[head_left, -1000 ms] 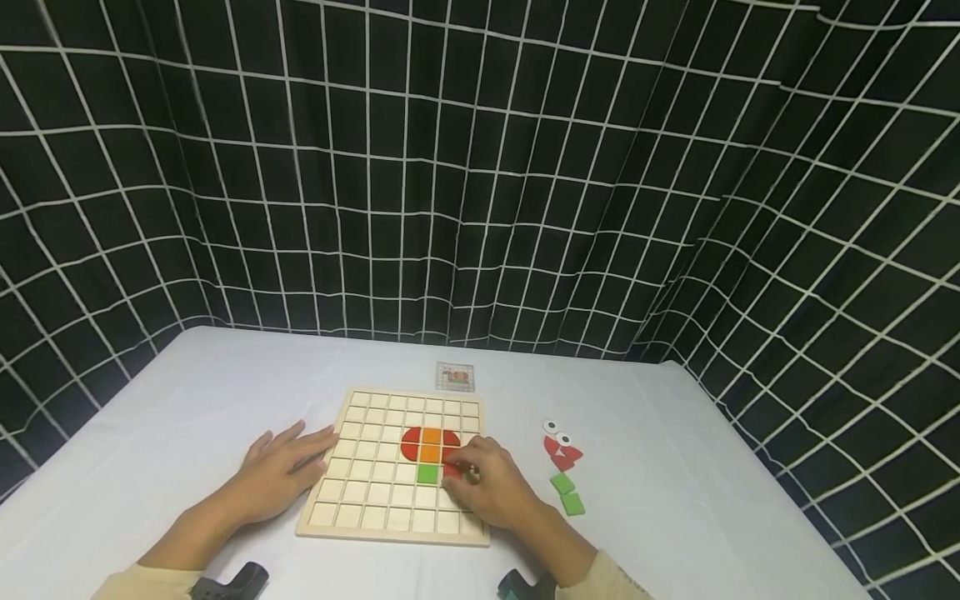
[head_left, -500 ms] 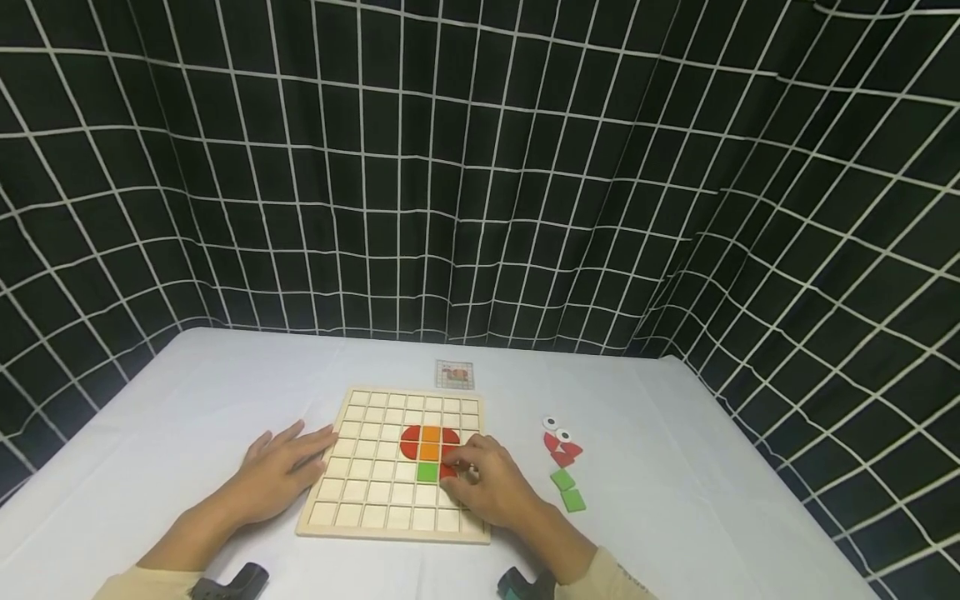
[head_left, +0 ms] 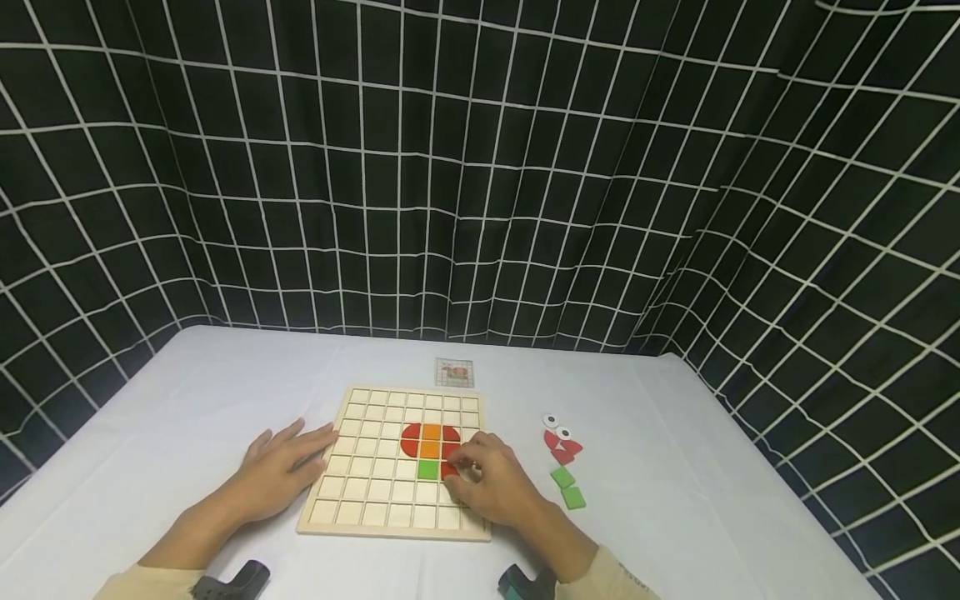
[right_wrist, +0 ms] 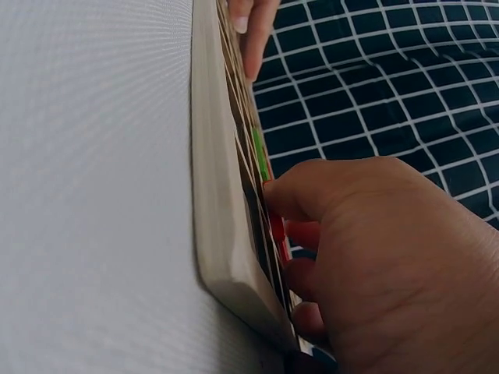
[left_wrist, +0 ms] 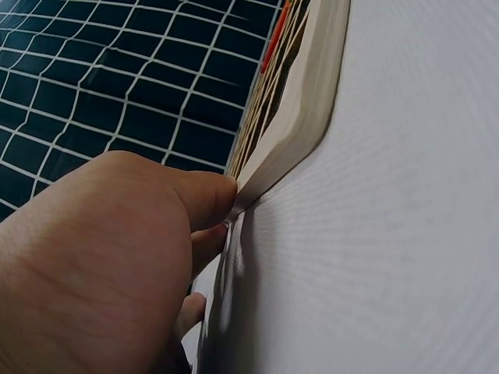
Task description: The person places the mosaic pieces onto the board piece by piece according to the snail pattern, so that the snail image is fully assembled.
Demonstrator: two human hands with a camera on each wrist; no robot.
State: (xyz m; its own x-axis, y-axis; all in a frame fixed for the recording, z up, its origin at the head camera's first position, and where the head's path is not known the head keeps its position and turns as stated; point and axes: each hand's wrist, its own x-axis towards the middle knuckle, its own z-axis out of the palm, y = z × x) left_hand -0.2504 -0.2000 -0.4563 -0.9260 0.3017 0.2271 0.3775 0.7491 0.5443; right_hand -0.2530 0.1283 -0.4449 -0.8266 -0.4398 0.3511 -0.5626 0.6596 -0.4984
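Note:
A wooden grid board (head_left: 393, 533) lies on the table. My left hand (head_left: 277, 475) rests beside its left edge, fingers and thumb touching the rim. Over the board's right side, my right hand (head_left: 491, 483) pinches a red tile (head_left: 447, 471) in the cell right of a green square tile (head_left: 428, 470). The fingers partly cover that tile; the right wrist view shows a little of its red edge between thumb and fingers. Above the green tile, two orange square tiles (head_left: 431, 442) stand between red curved tiles (head_left: 410, 440). One red tile there is partly behind my right fingers.
Right of the board lie two round eye tiles (head_left: 551, 420), several red tiles (head_left: 563, 457) and two green squares (head_left: 573, 497). A small picture card (head_left: 454, 372) lies behind the board. Black grid-patterned curtain (head_left: 450, 167) surrounds the white table (head_left: 712, 500).
The right hand stays at the same cell with small finger shifts on the red tile. The left hand has not visibly moved. The head view has shifted slightly.

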